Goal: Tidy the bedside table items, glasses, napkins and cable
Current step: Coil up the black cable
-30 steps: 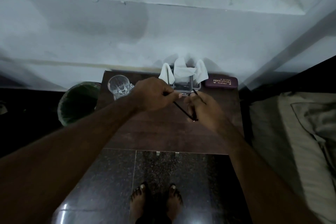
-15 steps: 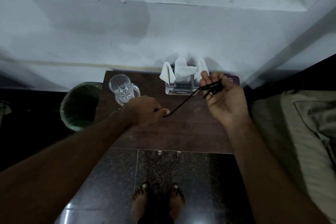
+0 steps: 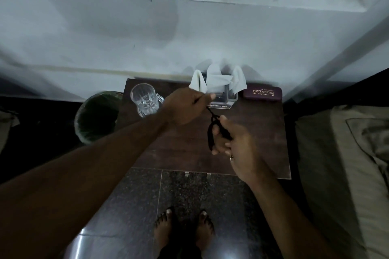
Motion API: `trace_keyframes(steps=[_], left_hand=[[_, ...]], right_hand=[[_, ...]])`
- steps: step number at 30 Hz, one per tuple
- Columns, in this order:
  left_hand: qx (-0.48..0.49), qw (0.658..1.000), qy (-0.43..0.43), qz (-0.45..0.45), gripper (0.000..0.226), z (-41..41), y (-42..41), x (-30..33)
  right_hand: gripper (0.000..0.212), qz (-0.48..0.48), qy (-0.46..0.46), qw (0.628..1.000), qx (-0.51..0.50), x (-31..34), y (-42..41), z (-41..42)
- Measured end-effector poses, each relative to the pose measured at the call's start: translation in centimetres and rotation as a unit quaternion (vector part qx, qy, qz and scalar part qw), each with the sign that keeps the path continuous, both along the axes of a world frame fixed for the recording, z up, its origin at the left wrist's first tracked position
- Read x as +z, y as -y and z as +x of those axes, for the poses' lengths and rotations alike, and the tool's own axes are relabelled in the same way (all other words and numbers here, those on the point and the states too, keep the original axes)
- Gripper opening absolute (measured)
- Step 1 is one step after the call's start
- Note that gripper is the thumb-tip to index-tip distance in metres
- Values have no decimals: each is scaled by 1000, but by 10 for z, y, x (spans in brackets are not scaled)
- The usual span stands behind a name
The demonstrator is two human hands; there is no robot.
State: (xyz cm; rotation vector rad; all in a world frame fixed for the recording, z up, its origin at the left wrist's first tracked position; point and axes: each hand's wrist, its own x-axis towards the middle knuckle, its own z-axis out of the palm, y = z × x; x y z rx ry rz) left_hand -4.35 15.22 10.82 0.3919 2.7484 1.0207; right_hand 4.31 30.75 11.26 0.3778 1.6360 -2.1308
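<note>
One bedside table (image 3: 181, 149), one green bin (image 3: 94, 118) at its left, one glass mug (image 3: 145, 99), one napkin holder (image 3: 219, 84) w/ three napkins, one specs case (image 3: 263, 92), one black cable (image 3: 211, 130) stretched btwn both hands, end pinched by left hand (image 3: 185, 105), coils gripped in curled right hand (image 3: 235, 145) above table.

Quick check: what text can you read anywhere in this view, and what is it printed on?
"PRINCE OPTICALS": maroon glasses case, back right of the bedside table.
"ROURKELA": same case, the line below.
Small line above the brand: too small to read.
Label on the napkin holder base: blurred, unreadable.
</note>
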Motion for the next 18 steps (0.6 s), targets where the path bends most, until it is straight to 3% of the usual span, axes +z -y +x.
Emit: trace_keyframes(steps=[2, 4, 6, 8, 12, 15, 18], left_hand=[[36, 993, 76, 79, 62, 14, -6, -17], [97, 958, 190, 191, 69, 29, -23, -26], [163, 917, 249, 266, 68, 38, -40, -30], [173, 912, 259, 269, 68, 43, -48, -33], [63, 937, 231, 252, 45, 51, -52, -37], [70, 965, 159, 198, 38, 45, -49, -32], [43, 970, 174, 167, 31, 39, -43, -30]], right_hand=[[42, -123, 32, 992, -28, 12, 1, -1], [42, -210, 52, 974, -74, 14, 3, -7], [43, -213, 63, 966, -131, 11, 3, -15], [44, -139, 77, 970, -186, 3, 3, -21], [46, -90, 106, 958, -252, -10, 4, -24], [44, -73, 89, 967, -229, -11, 3, -23], [42, -31, 67, 979, -190, -12, -4, -21]])
